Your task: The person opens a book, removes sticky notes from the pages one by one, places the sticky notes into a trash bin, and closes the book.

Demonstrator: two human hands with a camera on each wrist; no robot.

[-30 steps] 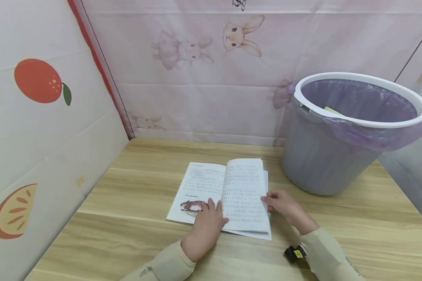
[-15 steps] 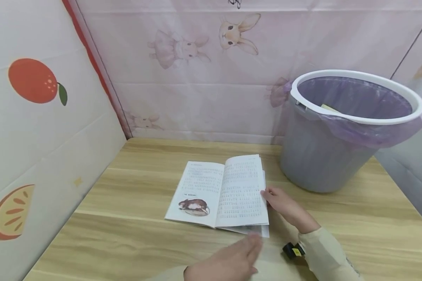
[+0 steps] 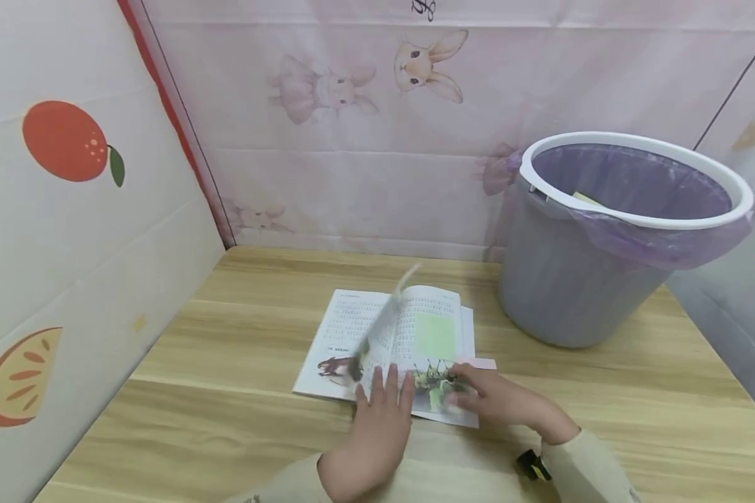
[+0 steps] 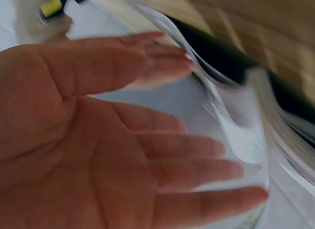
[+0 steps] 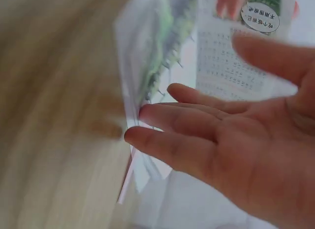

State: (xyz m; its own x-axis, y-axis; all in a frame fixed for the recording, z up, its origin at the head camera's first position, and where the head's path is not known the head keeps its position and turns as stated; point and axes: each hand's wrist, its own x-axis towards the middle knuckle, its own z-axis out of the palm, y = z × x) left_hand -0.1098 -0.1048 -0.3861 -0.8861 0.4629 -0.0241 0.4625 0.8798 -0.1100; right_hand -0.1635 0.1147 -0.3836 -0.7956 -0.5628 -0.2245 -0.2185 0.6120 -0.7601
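An open book [image 3: 340, 318] with printed text and animal pictures lies on the table. One leaf [image 3: 380, 328] stands partly raised over its spine, mid-turn and blurred. My left hand [image 3: 377, 429] is at the book's lower middle with straight fingers, close to that leaf; the left wrist view shows its palm beside the curved pages. On the right page are a pale green patch [image 3: 436, 335] and a green caterpillar-like picture. My right hand [image 3: 509, 399] is at the right page edge, fingertips touching the paper, thumb apart. A pink strip [image 3: 484, 363] sticks out there.
A grey bin [image 3: 566, 286] with a white rim and purple liner stands at the back right, something yellow inside its edge. A small black object [image 3: 531, 464] is by the right sleeve. Printed cloth walls border the wooden table [image 3: 226, 349] behind and left.
My left hand lifted off the book, swept rightward and low, then came back to the spine area. A leaf has swung up and leftward, uncovering a page with a green patch and picture.
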